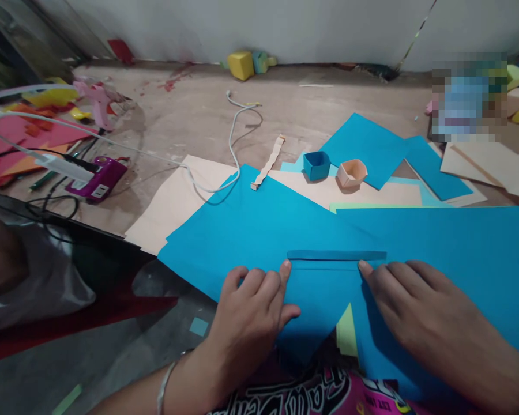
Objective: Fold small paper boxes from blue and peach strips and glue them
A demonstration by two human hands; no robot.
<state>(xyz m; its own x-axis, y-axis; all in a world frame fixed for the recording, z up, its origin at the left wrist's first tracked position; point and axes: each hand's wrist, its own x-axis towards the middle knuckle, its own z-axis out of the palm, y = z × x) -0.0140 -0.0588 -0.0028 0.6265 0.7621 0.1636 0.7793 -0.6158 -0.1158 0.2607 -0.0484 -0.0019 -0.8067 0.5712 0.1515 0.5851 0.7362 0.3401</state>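
A narrow folded blue paper strip (pixel 337 255) lies on large blue paper sheets (pixel 251 225). My left hand (pixel 257 300) touches the strip's left end with its index fingertip; its thumb is spread away and the other fingers are curled. At the strip's right part, my right hand (pixel 409 294) presses one fingertip just below its edge, the remaining fingers bent. Neither hand grips anything. Beyond the sheets stand a small blue paper box (pixel 316 166) and a peach paper box (pixel 352 173). A creased peach strip (pixel 269 161) lies left of them.
A white cable (pixel 231 132) crosses the table (pixel 155 121) to a purple power block (pixel 106 178) and a pink glue gun (pixel 96 104) at left. More blue and peach sheets (pixel 480 161) lie at right. A person's arm (pixel 0 253) shows at the left edge.
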